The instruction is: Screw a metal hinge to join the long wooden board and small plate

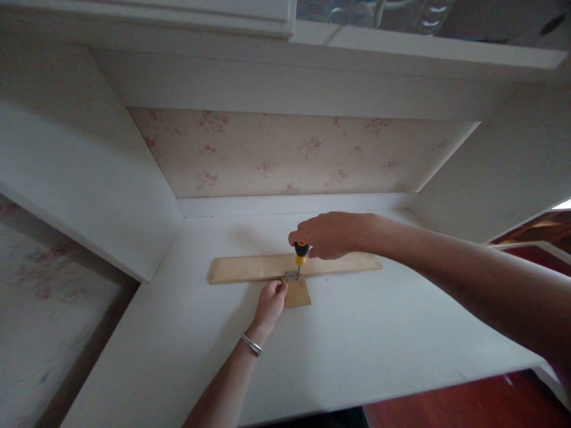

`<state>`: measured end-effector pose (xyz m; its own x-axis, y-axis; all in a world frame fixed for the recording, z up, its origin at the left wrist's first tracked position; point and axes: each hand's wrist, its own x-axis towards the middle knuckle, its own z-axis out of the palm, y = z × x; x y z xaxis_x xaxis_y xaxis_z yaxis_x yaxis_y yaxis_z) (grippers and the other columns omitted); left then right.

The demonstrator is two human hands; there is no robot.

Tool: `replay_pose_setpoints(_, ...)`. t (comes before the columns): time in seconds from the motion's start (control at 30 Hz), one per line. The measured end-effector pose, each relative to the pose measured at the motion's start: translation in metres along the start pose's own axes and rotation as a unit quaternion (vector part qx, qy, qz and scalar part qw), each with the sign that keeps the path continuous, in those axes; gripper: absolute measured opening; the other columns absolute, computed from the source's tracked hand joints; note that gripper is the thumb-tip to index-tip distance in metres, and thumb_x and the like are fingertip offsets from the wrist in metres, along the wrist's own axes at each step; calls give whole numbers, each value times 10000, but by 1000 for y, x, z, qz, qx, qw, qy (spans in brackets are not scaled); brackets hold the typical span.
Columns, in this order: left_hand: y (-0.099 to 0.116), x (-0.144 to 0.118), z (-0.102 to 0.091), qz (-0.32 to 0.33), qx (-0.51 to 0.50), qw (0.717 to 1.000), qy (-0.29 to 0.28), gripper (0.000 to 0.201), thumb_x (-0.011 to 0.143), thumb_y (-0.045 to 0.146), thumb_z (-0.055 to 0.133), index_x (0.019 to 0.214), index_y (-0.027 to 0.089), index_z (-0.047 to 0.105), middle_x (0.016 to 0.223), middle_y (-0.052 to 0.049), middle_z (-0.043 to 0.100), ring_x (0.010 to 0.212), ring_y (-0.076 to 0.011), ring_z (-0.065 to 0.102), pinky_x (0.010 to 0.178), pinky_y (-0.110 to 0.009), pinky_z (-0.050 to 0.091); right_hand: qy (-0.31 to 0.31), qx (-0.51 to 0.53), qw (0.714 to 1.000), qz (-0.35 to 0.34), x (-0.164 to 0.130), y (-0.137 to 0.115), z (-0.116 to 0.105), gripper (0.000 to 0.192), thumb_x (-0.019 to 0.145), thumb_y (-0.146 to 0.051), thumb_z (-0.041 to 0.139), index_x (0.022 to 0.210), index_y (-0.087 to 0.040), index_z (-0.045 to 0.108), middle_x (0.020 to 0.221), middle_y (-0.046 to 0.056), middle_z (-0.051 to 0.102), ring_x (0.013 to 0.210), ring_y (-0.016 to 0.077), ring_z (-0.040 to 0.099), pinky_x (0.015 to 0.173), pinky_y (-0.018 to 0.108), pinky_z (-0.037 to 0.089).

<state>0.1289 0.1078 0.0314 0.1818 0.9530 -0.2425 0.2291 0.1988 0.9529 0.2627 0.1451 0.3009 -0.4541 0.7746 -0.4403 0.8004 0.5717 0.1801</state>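
My right hand [336,233] is wrapped over the handle of a yellow and black screwdriver [301,254], held upright. Its metal shaft comes down at the right end of a small metal hinge [292,275]. The hinge lies across the joint between a long wooden board [250,267] and a short wooden piece [298,294] in front of it. My left hand [270,302], closed with thumb and forefinger together, grips the left edge of the short piece beside the hinge. Screw heads are too small to make out.
The wood lies on a white tabletop [348,345] walled by white side panels [111,154]. Behind is a floral-papered back panel [267,154]. Overhead runs a white shelf [312,83] with glassware [432,15] above it. A red surface [464,404] shows beyond the front edge.
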Motion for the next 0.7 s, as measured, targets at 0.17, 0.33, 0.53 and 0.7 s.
replay_pose_setpoints(0.17,-3,1,0,14,13,1000,4,282,825,398,464,704,150,520,578,37,415,515,-82,358,465,-205,221,14,-21,996,85,4,-3,2,593,859,-583,316,1063,-131,640,970,206,638,926,322,600,687,396,431)
replay_pose_setpoints(0.33,-4,1,-2,20,18,1000,5,274,822,381,473,685,148,521,582,34,423,529,-81,369,475,-203,227,-5,0,1000,-17,1,1,5,486,826,-413,500,1290,-274,458,1115,115,607,843,251,613,635,337,417)
replay_pose_setpoints(0.53,-2,1,-4,0,28,1000,1,268,823,381,470,725,148,560,558,38,433,485,-77,381,469,-204,229,-8,-31,996,87,9,-5,7,563,867,-560,313,1064,-136,626,947,198,641,854,328,606,627,395,416)
replay_pose_setpoints(0.7,0,0,-5,1,48,999,-7,282,827,389,460,712,152,561,552,34,453,462,-77,405,457,-208,231,-19,9,999,33,5,-2,6,586,789,-536,504,1303,-262,442,1089,132,620,847,283,612,638,365,418)
